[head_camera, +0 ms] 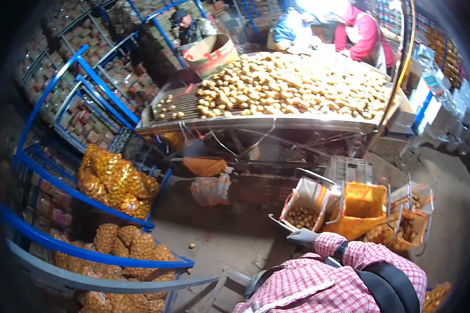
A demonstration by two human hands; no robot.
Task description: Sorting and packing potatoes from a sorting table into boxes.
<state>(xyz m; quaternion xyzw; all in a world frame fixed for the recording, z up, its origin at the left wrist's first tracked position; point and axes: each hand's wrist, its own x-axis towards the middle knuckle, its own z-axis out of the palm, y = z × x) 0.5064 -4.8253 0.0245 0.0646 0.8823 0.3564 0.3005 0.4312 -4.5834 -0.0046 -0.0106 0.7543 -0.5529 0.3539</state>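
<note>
My right hand (303, 236), in a grey glove, reaches out at the near end of a metal-framed bag holder. It lies close to the frame's lower bar; whether the fingers grip it is hard to see. A white woven sack (312, 191) with orange stripes hangs wide-mouthed in that frame, with potatoes (301, 217) at its bottom. Beside it an orange mesh sack (361, 201) is held open in another frame. Further right, an orange sack (409, 231) contains more potatoes. My left hand is out of view.
Potatoes cover a slatted sorting table (258, 122), with other people (362, 35) working behind it. A blue metal rack (82, 199) on the left holds filled mesh sacks (117, 184). A grey plastic crate (350, 170) stands behind the bag holders; a white sack (210, 189) lies on the floor.
</note>
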